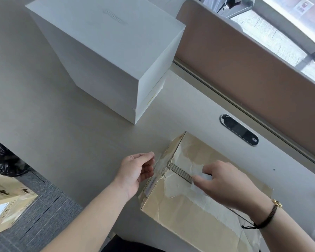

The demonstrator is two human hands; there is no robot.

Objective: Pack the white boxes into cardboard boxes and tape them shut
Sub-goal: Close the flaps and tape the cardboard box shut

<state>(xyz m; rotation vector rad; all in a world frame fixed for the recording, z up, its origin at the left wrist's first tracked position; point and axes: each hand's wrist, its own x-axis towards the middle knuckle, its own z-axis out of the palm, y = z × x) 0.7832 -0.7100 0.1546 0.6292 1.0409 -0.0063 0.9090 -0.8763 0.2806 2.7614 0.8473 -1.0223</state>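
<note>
Taping | left hand (135, 171) pinches clear tape (159, 163) end at cardboard box (198, 206) side | right hand (225, 184) fingers curled on strip | I'd press along seam, keep it taut

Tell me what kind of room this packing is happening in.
Most likely an office. The cardboard box sits on a pale desk with a cable port set into it, a tan divider panel runs along the back edge, and grey carpet tiles cover the floor.
</note>
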